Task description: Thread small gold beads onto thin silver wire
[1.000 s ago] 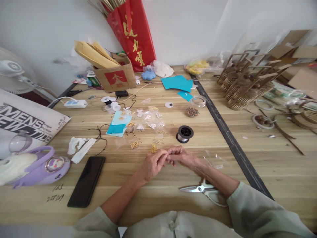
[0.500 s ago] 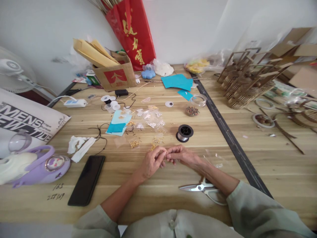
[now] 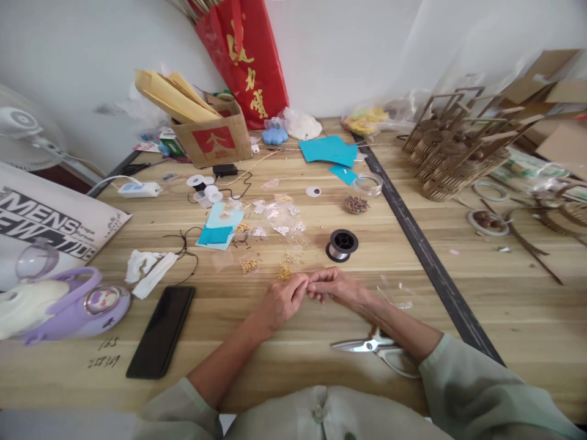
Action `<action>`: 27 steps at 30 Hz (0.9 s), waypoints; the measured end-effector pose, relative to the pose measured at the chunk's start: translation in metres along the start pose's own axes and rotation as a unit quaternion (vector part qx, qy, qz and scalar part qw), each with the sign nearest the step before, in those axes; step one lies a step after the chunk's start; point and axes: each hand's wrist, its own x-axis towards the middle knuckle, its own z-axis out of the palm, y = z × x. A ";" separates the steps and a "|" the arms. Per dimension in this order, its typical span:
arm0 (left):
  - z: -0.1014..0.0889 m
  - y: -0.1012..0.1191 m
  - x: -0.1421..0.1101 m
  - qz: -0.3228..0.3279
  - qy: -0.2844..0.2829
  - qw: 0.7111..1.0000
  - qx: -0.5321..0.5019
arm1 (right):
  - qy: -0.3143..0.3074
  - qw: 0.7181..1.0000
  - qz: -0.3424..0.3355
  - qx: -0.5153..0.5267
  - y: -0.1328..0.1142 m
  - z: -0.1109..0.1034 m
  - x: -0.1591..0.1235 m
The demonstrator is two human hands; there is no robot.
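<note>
My left hand (image 3: 280, 300) and my right hand (image 3: 338, 287) meet fingertip to fingertip over the wooden table (image 3: 293, 342). Both are pinched closed on something too small to make out. Just beyond the fingers lie small piles of gold beads (image 3: 284, 273) and several clear packets of beads (image 3: 277, 215). A spool of thin wire (image 3: 342, 245) stands a little past my right hand. Scissors (image 3: 371, 347) lie under my right forearm.
A black phone (image 3: 160, 331) lies at the front left beside a purple toy case (image 3: 68, 305). Blue paper (image 3: 215, 235), a bead dish (image 3: 356, 205), a cardboard box (image 3: 213, 137) and a red bag (image 3: 245, 55) sit further back. Wooden lattice pieces (image 3: 452, 159) fill the right.
My hands have stayed together, with only small finger movements. The view has drifted slightly.
</note>
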 end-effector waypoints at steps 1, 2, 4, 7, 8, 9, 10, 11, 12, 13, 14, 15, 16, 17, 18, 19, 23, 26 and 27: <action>0.000 0.000 0.000 0.002 0.001 1.000 0.006 | 0.002 1.000 -0.002 0.001 0.000 0.000 0.000; 0.000 -0.001 0.000 0.001 0.002 1.000 0.010 | 0.005 1.000 -0.003 0.002 0.000 0.001 0.000; 0.001 -0.002 -0.001 0.001 0.003 1.000 0.015 | 0.007 1.000 -0.010 0.004 0.001 0.001 0.000; 0.003 -0.003 -0.002 0.002 0.004 1.000 0.011 | 0.004 1.000 -0.024 0.000 0.003 0.000 0.001; 0.003 -0.004 -0.002 -0.002 0.003 1.000 0.005 | 0.003 1.000 -0.028 -0.004 0.004 0.000 0.001; 0.003 -0.004 -0.002 -0.009 0.002 1.000 -0.006 | 0.002 1.000 -0.029 -0.007 0.004 0.000 0.001; 0.003 -0.004 -0.002 -0.022 -0.002 1.000 -0.022 | 0.002 0.999 -0.031 -0.010 0.004 -0.001 0.001; 0.002 -0.003 -0.002 -0.042 -0.007 0.998 -0.046 | 0.002 0.999 -0.032 -0.012 0.004 -0.001 0.001; 0.002 -0.003 -0.002 -0.068 -0.013 0.995 -0.077 | 0.004 0.999 -0.035 -0.013 0.003 -0.001 0.001; 0.000 -0.003 -0.001 -0.097 -0.021 0.988 -0.115 | 0.008 0.999 -0.037 -0.014 0.003 -0.002 0.001; -0.001 -0.002 0.000 -0.129 -0.031 0.978 -0.159 | 0.014 0.999 -0.040 -0.014 0.002 -0.002 0.001; -0.003 -0.003 0.002 -0.158 -0.040 0.965 -0.204 | 0.023 0.999 -0.042 -0.014 0.002 -0.003 0.001; -0.004 -0.003 0.003 -0.184 -0.052 0.950 -0.246 | 0.034 0.998 -0.045 -0.016 0.001 -0.004 0.001; -0.005 -0.005 0.005 -0.204 -0.064 0.935 -0.284 | 0.047 0.998 -0.046 -0.019 0.001 -0.005 0.001; -0.007 -0.007 0.007 -0.219 -0.078 0.920 -0.315 | 0.059 0.997 -0.048 -0.022 0.001 -0.006 0.001; -0.008 -0.009 0.008 -0.230 -0.091 0.907 -0.340 | 0.069 0.996 -0.049 -0.026 0.000 -0.007 0.001; -0.011 -0.018 0.011 -0.257 -0.136 0.879 -0.378 | 0.092 0.993 -0.059 -0.037 -0.002 -0.008 0.001; -0.013 -0.020 0.011 -0.276 -0.144 0.876 -0.369 | 0.103 0.991 -0.073 -0.049 -0.004 -0.006 0.001; -0.014 -0.020 0.011 -0.283 -0.144 0.874 -0.367 | 0.106 0.990 -0.075 -0.052 -0.005 -0.006 0.002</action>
